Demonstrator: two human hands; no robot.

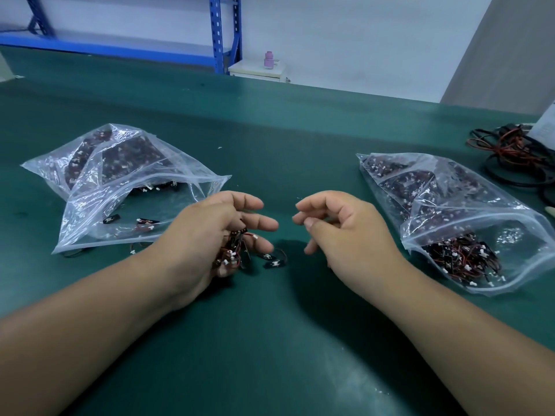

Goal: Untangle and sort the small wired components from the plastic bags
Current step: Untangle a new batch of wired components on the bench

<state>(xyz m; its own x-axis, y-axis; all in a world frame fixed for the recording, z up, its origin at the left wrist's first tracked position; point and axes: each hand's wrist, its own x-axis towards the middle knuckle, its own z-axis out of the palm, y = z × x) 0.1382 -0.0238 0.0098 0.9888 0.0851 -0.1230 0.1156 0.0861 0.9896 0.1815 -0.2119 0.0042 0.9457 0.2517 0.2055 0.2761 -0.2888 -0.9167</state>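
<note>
My left hand (210,235) cups a tangled bunch of small wired components (232,253), black parts with red and black wires and white plugs. Just right of it, a loose component (274,259) lies on the green table. My right hand (339,226) hovers beside it with loosely curled fingers and holds nothing. A clear plastic bag (129,187) lies at the left, its mouth towards my left hand, with a few components inside. Another clear bag (468,217) lies at the right, a heap of components near its open mouth.
The green table mat (270,340) spans the view. A coil of black and red cables (516,157) sits at the far right edge. Behind the table stand blue shelving (222,34) and a small white cabinet (258,70) with a pink bottle.
</note>
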